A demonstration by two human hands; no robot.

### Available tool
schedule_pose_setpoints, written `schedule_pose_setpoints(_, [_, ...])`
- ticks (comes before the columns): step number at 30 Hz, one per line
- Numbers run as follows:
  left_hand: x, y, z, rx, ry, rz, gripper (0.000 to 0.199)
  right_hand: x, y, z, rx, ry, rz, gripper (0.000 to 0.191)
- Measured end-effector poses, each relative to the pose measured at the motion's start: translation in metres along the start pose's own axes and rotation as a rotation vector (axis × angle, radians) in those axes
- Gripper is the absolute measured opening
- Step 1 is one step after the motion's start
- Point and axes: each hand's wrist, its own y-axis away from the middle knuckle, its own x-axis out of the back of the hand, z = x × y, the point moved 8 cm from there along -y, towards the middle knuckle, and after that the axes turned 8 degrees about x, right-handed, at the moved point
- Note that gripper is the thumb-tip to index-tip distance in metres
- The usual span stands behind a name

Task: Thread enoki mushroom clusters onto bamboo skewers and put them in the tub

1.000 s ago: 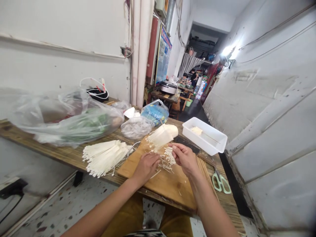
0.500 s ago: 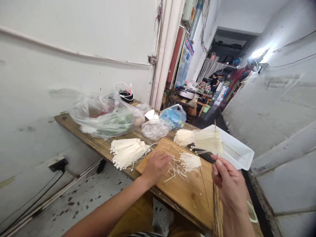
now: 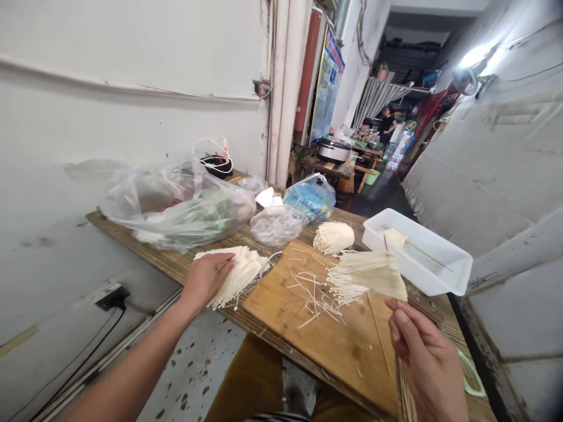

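My right hand (image 3: 424, 346) pinches the lower end of a bamboo skewer (image 3: 386, 242), which runs through a flat fan of enoki mushrooms (image 3: 373, 272). The fan hangs above the far right part of a wooden cutting board (image 3: 325, 357), its caps pointing left. On the left, my left hand (image 3: 209, 278) rests over a pile of enoki bunches (image 3: 244, 269), fingers stretched across the stems and touching them. Loose enoki strands (image 3: 314, 302) lie scattered on the board. A bare skewer (image 3: 379, 334) lies along the board's right side.
A white plastic tray (image 3: 457, 261) at the right holds skewered enoki. Behind the board sits a thick enoki bundle (image 3: 334, 237). Plastic bags, one large with greens (image 3: 189, 202) and one blue (image 3: 312, 196), stand farther back. More skewers (image 3: 407, 390) lie beside the board. Two people are in the background.
My left hand has moved left from the cutting board onto the enoki pile. My right hand, still gripping the skewer, is slightly lower and farther right in view. The camera view has shifted.
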Motion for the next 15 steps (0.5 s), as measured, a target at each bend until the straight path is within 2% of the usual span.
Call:
schedule_pose_setpoints(8, [-0.004,-0.005,0.008,0.061,0.060,-0.093,0.032,0.017,0.001,0.004,-0.005,0.012,0.068,0.035])
schedule_pose_setpoints(15, [0.004,-0.015,-0.013,0.232,0.224,-0.034,0.026,0.021,0.005,0.004,0.017,0.042,0.059,0.033])
